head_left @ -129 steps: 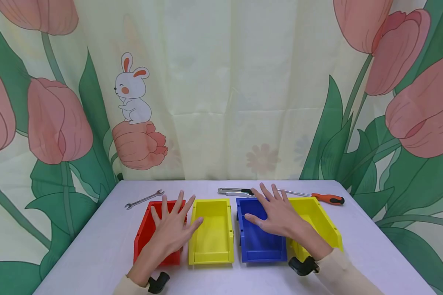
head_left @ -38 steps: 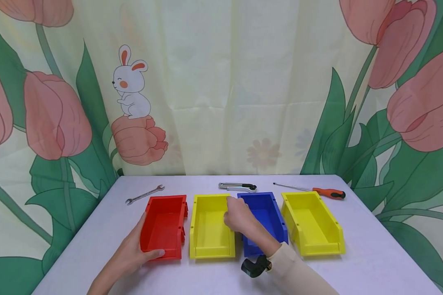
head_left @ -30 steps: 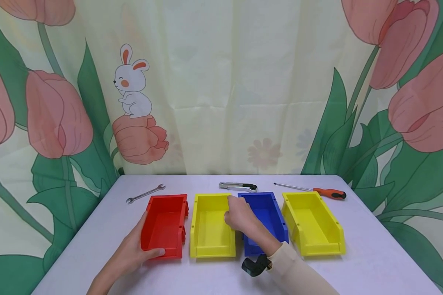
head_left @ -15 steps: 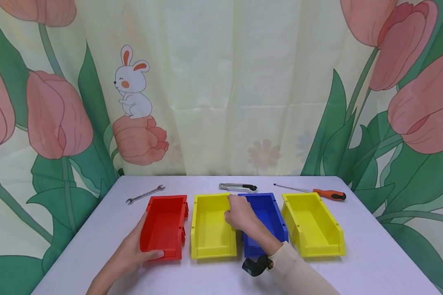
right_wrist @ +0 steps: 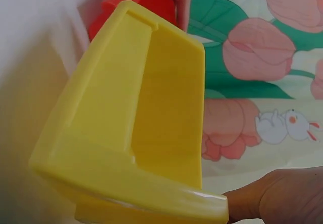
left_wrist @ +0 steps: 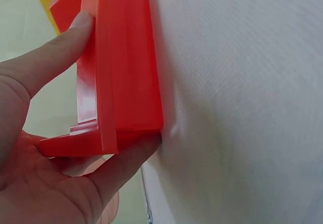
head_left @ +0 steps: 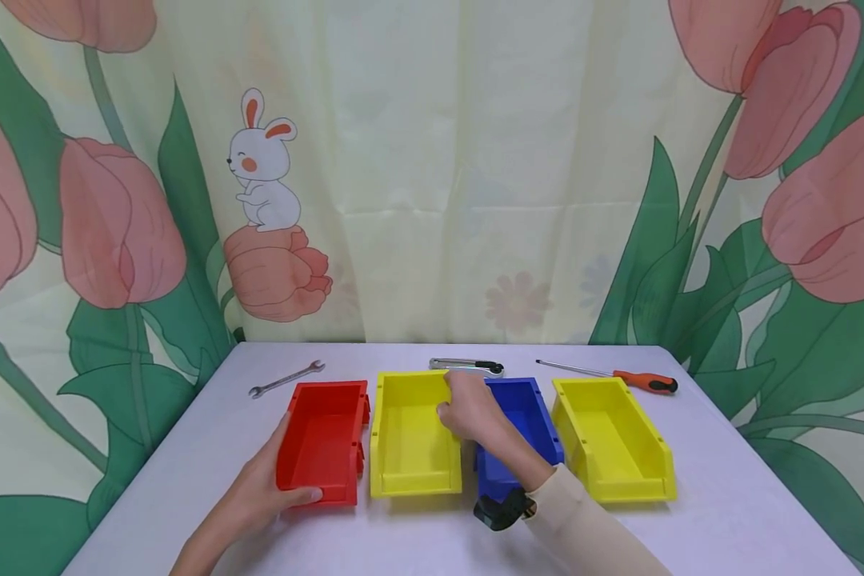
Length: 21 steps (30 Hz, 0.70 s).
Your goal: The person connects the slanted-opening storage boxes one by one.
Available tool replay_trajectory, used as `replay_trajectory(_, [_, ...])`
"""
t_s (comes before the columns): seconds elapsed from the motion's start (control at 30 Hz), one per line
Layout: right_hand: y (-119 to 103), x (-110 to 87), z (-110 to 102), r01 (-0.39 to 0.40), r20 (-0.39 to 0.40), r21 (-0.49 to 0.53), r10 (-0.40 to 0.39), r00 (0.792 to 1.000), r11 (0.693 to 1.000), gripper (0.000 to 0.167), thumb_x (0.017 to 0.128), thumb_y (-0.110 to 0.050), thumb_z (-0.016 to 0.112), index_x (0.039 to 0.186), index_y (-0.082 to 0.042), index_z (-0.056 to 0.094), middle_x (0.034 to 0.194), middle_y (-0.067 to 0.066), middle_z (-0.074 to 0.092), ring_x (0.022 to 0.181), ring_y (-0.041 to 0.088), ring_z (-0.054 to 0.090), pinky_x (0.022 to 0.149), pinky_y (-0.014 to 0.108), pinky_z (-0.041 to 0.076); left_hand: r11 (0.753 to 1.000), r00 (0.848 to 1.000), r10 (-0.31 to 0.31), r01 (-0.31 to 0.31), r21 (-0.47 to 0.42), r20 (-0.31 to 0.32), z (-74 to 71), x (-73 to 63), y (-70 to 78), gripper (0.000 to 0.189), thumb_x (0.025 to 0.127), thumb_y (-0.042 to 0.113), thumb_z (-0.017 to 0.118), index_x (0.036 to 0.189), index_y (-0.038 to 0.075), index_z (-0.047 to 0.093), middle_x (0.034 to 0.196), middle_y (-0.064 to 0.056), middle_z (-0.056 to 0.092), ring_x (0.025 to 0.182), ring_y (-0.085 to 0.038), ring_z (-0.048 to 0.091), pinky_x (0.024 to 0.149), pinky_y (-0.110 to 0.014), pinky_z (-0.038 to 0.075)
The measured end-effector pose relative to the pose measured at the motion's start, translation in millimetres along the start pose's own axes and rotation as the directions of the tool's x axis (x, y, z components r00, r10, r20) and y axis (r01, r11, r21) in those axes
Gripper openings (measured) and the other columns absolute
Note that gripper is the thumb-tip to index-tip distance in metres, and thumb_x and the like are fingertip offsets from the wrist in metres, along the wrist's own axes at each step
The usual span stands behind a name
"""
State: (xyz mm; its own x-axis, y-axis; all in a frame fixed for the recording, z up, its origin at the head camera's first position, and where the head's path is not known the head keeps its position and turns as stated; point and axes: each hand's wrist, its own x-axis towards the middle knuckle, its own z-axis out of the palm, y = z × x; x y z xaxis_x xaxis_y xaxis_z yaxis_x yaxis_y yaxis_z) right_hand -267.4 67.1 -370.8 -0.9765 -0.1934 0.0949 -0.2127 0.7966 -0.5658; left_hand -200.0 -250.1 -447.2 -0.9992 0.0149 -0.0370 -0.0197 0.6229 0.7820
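My left hand [head_left: 259, 484] grips the red bin [head_left: 324, 440] at its near left corner, thumb over the front lip and fingers along the outer side. In the left wrist view the thumb [left_wrist: 65, 45] lies on the bin's front edge. My right hand [head_left: 470, 406] holds the right wall of a yellow bin [head_left: 414, 448] near its back corner, its fingers curled over the rim. The right wrist view shows this yellow bin [right_wrist: 166, 98] tilted in the picture, with the red bin behind it. Both bins look empty inside.
A blue bin [head_left: 522, 412] stands partly behind my right forearm, and a second yellow bin [head_left: 612, 440] to its right. Along the back of the white table lie a wrench [head_left: 286, 379], a utility knife [head_left: 468, 365] and an orange-handled screwdriver [head_left: 644, 382].
Earlier both hands were spread above the bins; then the left took the red bin and the right a yellow bin. Within the last half second that yellow bin has risen slightly and shifted back.
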Motion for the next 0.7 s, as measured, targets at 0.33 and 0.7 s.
replay_trajectory(0.33, [-13.5,2.4,-13.9,-0.003,0.001,0.031,0.003,1.000,1.000,0.053,0.095,-0.005,0.068,0.145,0.007,0.058,0.143,0.027,0.065,0.058,0.018,0.049,0.050,0.023,0.038,1.000,1.000,-0.004,0.004,0.012,0.001,-1.0,-0.5,0.9,0.146,0.059,0.035,0.104,0.171,0.020,0.011,0.161,-0.015,0.043,0.140,-0.040,0.049,0.084,-0.043,0.068])
replay_trajectory(0.7, [-23.0,3.3,-18.0,-0.043,0.007,0.071,0.042,0.999,0.997,0.055,0.094,-0.005,0.070,0.147,0.006,0.057,0.137,0.025,0.068,0.064,0.020,0.058,0.051,0.021,0.041,1.000,1.000,-0.006,0.007,0.016,-0.005,0.0,0.2,0.8,0.145,0.060,0.033,0.103,0.171,0.021,0.011,0.160,-0.015,0.044,0.139,-0.040,0.050,0.085,-0.044,0.068])
